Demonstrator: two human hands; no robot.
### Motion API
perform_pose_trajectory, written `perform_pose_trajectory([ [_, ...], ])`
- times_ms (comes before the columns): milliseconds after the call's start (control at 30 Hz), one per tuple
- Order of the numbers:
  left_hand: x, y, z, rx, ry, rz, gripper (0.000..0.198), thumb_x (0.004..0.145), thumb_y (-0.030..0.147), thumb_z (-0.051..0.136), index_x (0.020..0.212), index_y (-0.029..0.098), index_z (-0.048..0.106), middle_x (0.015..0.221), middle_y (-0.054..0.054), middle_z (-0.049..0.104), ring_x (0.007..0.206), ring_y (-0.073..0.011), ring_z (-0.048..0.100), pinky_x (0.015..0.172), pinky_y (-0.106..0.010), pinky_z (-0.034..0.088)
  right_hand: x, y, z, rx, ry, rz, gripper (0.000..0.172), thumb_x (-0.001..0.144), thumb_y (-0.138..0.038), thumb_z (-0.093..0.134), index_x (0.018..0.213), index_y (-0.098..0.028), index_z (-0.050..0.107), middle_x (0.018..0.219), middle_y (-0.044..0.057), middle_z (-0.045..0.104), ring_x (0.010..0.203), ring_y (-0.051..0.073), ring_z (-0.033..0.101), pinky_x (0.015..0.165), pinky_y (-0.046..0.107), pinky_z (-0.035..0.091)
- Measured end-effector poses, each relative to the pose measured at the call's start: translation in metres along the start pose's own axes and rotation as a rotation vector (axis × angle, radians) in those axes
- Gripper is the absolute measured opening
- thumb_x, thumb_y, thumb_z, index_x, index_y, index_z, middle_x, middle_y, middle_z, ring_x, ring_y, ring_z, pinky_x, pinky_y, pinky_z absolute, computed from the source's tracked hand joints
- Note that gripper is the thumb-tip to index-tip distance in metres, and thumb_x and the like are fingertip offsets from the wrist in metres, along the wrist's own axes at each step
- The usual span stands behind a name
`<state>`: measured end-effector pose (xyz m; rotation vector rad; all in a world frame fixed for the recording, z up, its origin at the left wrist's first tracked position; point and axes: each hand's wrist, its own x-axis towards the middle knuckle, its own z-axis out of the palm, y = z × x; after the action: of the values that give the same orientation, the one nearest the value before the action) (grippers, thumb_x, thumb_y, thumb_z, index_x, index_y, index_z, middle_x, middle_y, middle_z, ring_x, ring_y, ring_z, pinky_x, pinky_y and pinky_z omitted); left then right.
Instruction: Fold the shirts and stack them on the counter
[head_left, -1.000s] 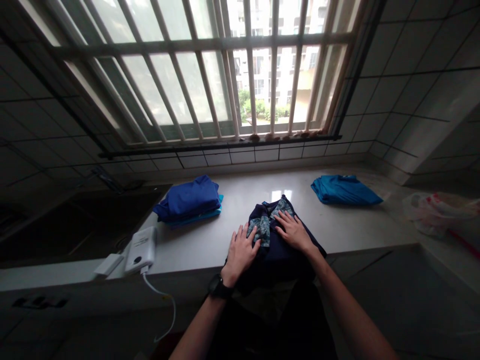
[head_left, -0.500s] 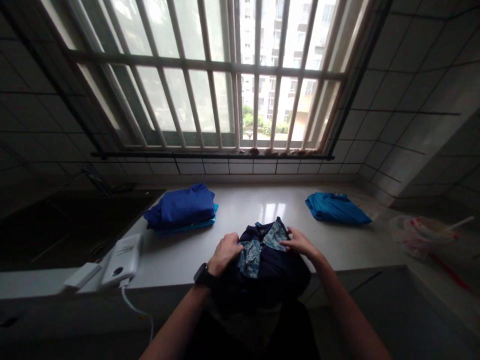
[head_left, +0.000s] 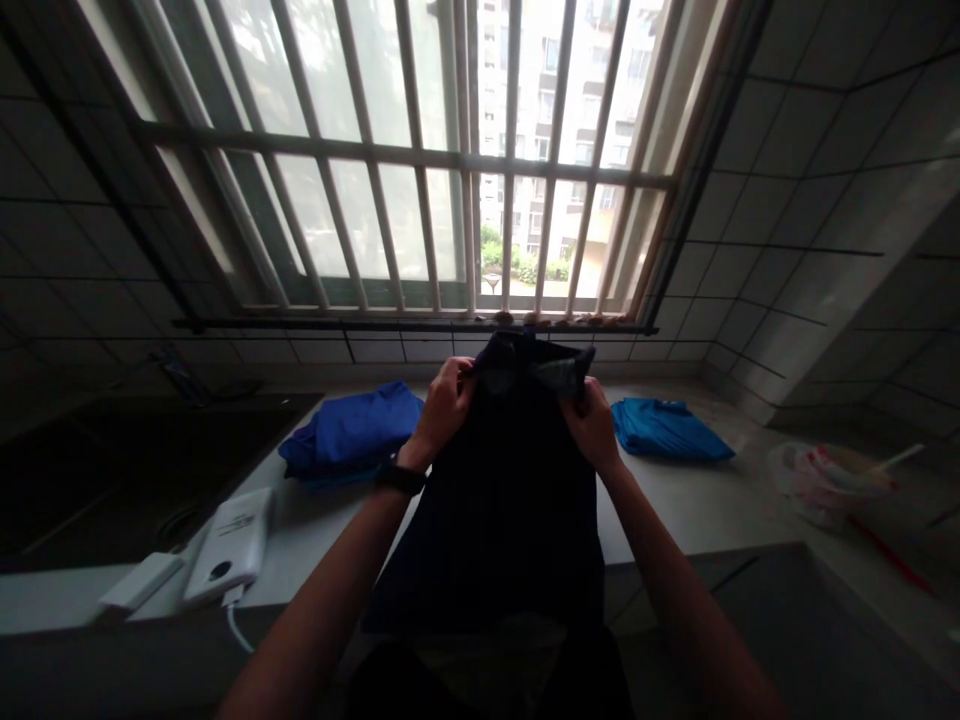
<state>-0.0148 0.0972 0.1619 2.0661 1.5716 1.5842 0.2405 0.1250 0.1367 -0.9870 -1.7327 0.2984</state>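
Hold-up step, apparently: left hand (head_left: 445, 405) and right hand (head_left: 592, 425), apart, pinch the dark garment (head_left: 517, 490) at its upper edge; next move likely calls for even tension.

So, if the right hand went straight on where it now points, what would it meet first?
The right hand would first meet the dark garment it grips; beyond, probably the tiled wall or window bars, though depth is unclear.

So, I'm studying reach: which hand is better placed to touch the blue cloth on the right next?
Probably the right hand: it's nearer that cloth, while the left hand is across the dark garment. Both hold the garment.
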Motion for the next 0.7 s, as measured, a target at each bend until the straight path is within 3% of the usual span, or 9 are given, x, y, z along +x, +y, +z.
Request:
perform_pose_trajectory([
  [67, -0.040, 0.004, -0.020, -0.116, -0.007, 0.023, 0.009, 0.090, 0.028, 0.053, 0.096, 0.022, 0.050, 0.123, -0.010, 0.065, 0.113, -0.0203, 0.064, 0.099, -0.036, 0.053, -0.041, -0.004, -0.015, 0.095, -0.045, -0.110, 0.008, 0.084, -0.027, 0.057, 0.091, -0.024, 0.054, 0.117, 0.011, 0.065, 0.113, 0.028, 0.061, 0.101, 0.042, 0.048],
  [133, -0.093, -0.003, -0.030, -0.114, -0.103, -0.015, 0.005, 0.087, 0.024, 0.055, 0.087, 0.023, 0.050, 0.119, -0.009, 0.067, 0.118, -0.0219, 0.063, 0.103, -0.038, 0.051, -0.092, 0.002, -0.023, 0.145, -0.150, -0.067, 0.008, 0.083, -0.017, 0.053, 0.085, -0.024, 0.051, 0.122, 0.010, 0.064, 0.117, 0.026, 0.061, 0.101, 0.040, 0.048],
  [233, -0.167, -0.027, -0.026, 0.010, -0.320, -0.143, 0.010, 0.080, 0.014, 0.049, 0.082, 0.022, 0.055, 0.118, -0.009, 0.069, 0.115, -0.0232, 0.066, 0.104, -0.043, 0.052, -0.160, 0.022, -0.021, 0.120, -0.349, 0.114, 0.017, 0.079, -0.010, 0.051, 0.090, -0.023, 0.053, 0.132, 0.011, 0.061, 0.120, 0.025, 0.061, 0.100, 0.038, 0.048],
  [300, -0.197, -0.042, -0.017, 0.086, -0.382, -0.194, 0.016, 0.078, 0.011, 0.047, 0.082, 0.022, 0.057, 0.121, -0.009, 0.070, 0.115, -0.0241, 0.067, 0.104, -0.044, 0.052, -0.187, 0.034, -0.016, 0.072, -0.431, 0.174, 0.021, 0.077, -0.008, 0.049, 0.091, -0.022, 0.054, 0.134, 0.012, 0.060, 0.123, 0.025, 0.060, 0.102, 0.039, 0.047],
  [367, -0.209, -0.050, -0.014, 0.138, -0.373, -0.206, 0.018, 0.080, 0.011, 0.046, 0.083, 0.022, 0.059, 0.120, -0.009, 0.070, 0.115, -0.0242, 0.067, 0.104, -0.044, 0.053, -0.197, 0.041, -0.014, 0.039, -0.477, 0.182, 0.025, 0.076, -0.006, 0.049, 0.093, -0.022, 0.056, 0.137, 0.012, 0.060, 0.127, 0.025, 0.058, 0.104, 0.041, 0.047],
  [467, -0.207, -0.050, -0.020, 0.233, -0.328, -0.181, 0.023, 0.087, 0.013, 0.044, 0.087, 0.023, 0.065, 0.118, -0.008, 0.072, 0.113, -0.0240, 0.068, 0.102, -0.043, 0.054, -0.196, 0.044, -0.024, -0.039, -0.504, 0.182, 0.038, 0.071, -0.001, 0.048, 0.099, -0.022, 0.065, 0.143, 0.010, 0.057, 0.134, 0.025, 0.054, 0.111, 0.044, 0.044],
  [567, -0.204, -0.049, -0.028, 0.373, -0.322, -0.133, 0.041, 0.087, 0.008, 0.040, 0.108, 0.024, 0.071, 0.125, -0.006, 0.072, 0.119, -0.0231, 0.066, 0.106, -0.044, 0.051, -0.197, 0.039, -0.039, -0.190, -0.470, 0.224, 0.054, 0.069, 0.003, 0.043, 0.104, -0.025, 0.073, 0.143, 0.007, 0.058, 0.134, 0.024, 0.055, 0.115, 0.047, 0.041],
  [633, -0.207, -0.054, -0.027, 0.449, -0.347, -0.069, 0.051, 0.089, 0.008, 0.040, 0.128, 0.026, 0.067, 0.137, -0.006, 0.067, 0.130, -0.0231, 0.059, 0.111, -0.044, 0.048, -0.206, 0.034, -0.041, -0.275, -0.434, 0.246, 0.059, 0.077, 0.000, 0.042, 0.119, -0.027, 0.072, 0.142, 0.007, 0.059, 0.132, 0.023, 0.057, 0.114, 0.046, 0.044],
  [700, -0.213, -0.063, -0.021, 0.511, -0.402, -0.011, 0.051, 0.093, 0.014, 0.041, 0.138, 0.028, 0.062, 0.146, -0.006, 0.061, 0.137, -0.0253, 0.053, 0.112, -0.047, 0.047, -0.218, 0.028, -0.035, -0.346, -0.431, 0.244, 0.052, 0.089, -0.011, 0.046, 0.134, -0.029, 0.065, 0.145, 0.009, 0.058, 0.134, 0.025, 0.056, 0.112, 0.045, 0.046],
])
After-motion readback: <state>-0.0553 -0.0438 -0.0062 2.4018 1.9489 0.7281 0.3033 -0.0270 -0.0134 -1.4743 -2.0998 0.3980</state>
